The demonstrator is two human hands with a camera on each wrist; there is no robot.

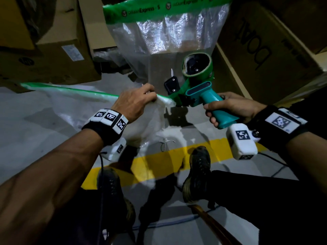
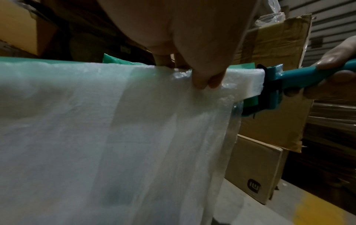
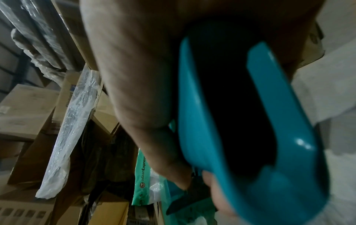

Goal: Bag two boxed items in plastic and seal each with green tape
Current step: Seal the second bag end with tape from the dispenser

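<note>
The left hand (image 1: 136, 101) pinches the top edge of a plastic bag (image 1: 99, 110). A strip of green tape (image 1: 70, 88) runs along that edge. The right hand (image 1: 233, 107) grips the blue handle of a tape gun (image 1: 196, 85), right beside the bag's corner. Another taped bag (image 1: 168, 32) stands behind, among cardboard boxes (image 1: 53, 55).

Tape dispenser (image 1: 196, 85) right of bag (image 1: 99, 110), touching.

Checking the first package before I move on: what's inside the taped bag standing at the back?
Inside the upright plastic bag, sealed along its top with green tape, a brown cardboard box shows through. The tape dispenser covers its lower right.
</note>
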